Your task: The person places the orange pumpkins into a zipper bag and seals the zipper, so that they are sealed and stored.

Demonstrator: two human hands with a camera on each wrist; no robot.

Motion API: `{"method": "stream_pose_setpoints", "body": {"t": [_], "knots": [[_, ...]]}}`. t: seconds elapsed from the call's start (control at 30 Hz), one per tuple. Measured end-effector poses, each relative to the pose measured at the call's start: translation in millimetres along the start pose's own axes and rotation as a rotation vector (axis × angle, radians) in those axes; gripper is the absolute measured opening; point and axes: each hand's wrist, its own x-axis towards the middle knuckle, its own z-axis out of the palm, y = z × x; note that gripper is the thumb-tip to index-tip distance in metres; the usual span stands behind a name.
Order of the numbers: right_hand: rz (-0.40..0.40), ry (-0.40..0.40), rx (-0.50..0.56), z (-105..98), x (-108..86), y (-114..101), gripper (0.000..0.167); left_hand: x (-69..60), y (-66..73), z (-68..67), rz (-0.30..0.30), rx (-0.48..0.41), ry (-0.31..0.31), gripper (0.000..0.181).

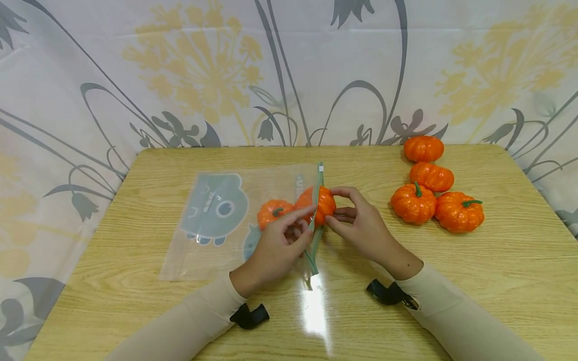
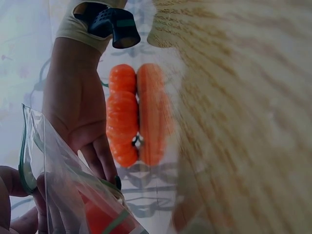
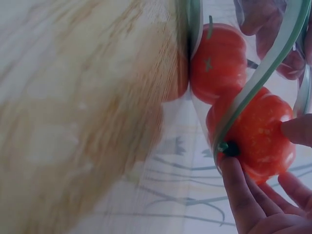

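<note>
The light around me is bright and even, the shadows faint. A white glare burns on the table (image 1: 345, 323) near six o'clock, and small glints dot the pumpkins (image 1: 413, 203) at three and the bag (image 1: 226, 220) toward nine. Both wrist views look dimmer and hazier, the table's grain smeared, the patterned cloth (image 1: 307, 45) soft and out of focus.

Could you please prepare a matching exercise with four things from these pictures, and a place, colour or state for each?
1. Right hand
2. Four loose pumpkins
3. Clear bag
4. Table

A. Printed with blue figures
B. Light brown, wood-patterned
C. Holding a pumpkin at the bag's opening
D. Grouped right of the bag, head view

Pairs: 1-C, 2-D, 3-A, 4-B
</note>
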Motion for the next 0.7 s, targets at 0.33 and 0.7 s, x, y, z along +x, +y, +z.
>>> {"method": "stream_pose_setpoints", "body": {"t": [0.33,0.7], "knots": [[-0.056,0.058,-0.100,-0.3,0.3,2.3,0.046,-0.1,0.9,0.0,0.004,0.010,-0.008,0.043],[-0.094,0.090,-0.130,1.2,1.3,3.9,0.041,-0.4,-0.1,0.1,-0.005,0.024,-0.027,0.043]]}}
